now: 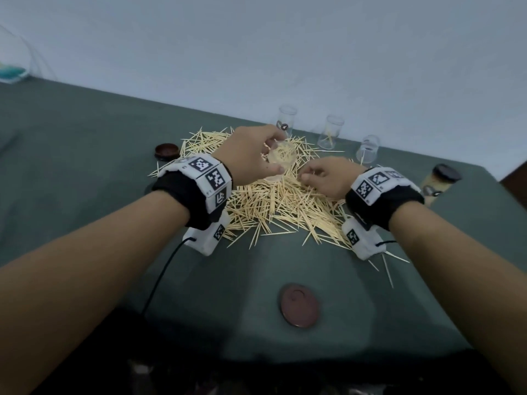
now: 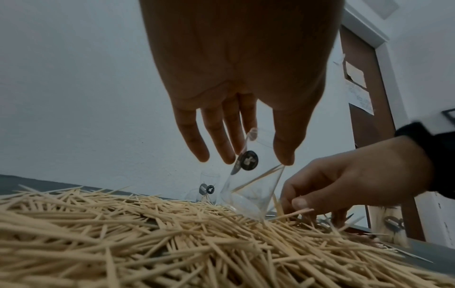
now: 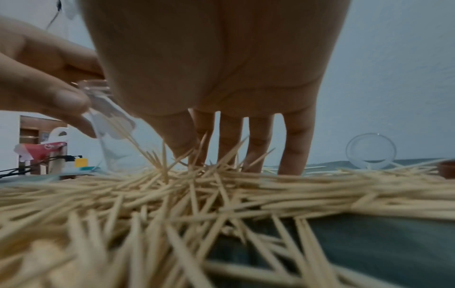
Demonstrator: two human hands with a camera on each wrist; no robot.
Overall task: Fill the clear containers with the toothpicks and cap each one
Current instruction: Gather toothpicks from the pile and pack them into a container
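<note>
A big heap of toothpicks [image 1: 273,206] lies on the green table [image 1: 85,155]. My left hand [image 1: 271,155] grips a clear container [image 1: 281,161] by its rim between thumb and fingers. The container is tilted, with its base on the heap and some toothpicks inside. In the left wrist view the container [image 2: 253,183] leans under my left hand [image 2: 256,155]. My right hand [image 1: 310,173] is just right of it, fingers curled down into the heap and pinching toothpicks [image 2: 295,212]. In the right wrist view its fingertips [image 3: 229,155] are buried among the sticks [image 3: 172,187].
Three more clear containers [image 1: 286,121] [image 1: 330,132] [image 1: 368,149] stand along the table's back edge near the wall. A filled, capped container [image 1: 439,181] lies at the right. One brown cap [image 1: 166,151] sits left of the heap, another [image 1: 299,305] near the front edge.
</note>
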